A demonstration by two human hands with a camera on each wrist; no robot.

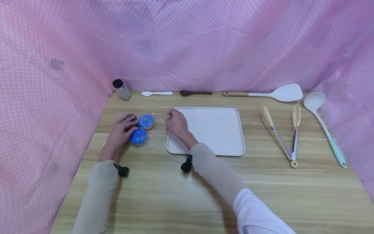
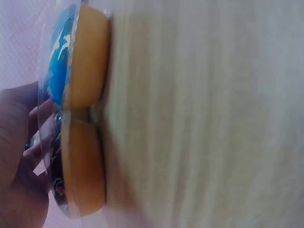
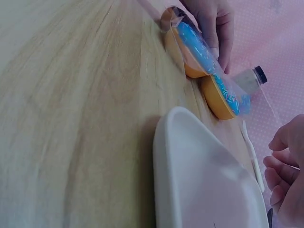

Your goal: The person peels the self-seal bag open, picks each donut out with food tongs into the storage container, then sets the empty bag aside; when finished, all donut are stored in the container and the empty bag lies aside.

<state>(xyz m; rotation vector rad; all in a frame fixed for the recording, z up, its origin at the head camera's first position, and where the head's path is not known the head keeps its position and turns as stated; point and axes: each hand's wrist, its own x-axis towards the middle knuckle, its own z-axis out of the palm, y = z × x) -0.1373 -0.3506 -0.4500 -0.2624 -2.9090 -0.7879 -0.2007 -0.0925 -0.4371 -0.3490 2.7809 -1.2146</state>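
Touching a round brown-iced doughnut [image 2: 85,166], the left hand [image 1: 118,132] has fingers spread; the right hand [image 1: 177,123], loosely curled, overhangs a white rectangular tray [image 1: 216,133].

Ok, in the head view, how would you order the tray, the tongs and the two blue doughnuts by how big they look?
1. Tray
2. Tongs
3. Far blue doughnut and near blue doughnut: these look about alike, so I do not rank them.

A wood-grained table [image 1: 163,198] carries wrapped donuts [image 1: 138,139], a white tray [image 1: 214,131], tongs [image 1: 294,139], ladle [image 1: 328,138], spatula [image 1: 263,95], two spoons [image 1: 159,93] and a jar [image 1: 124,92] (black-lidded).
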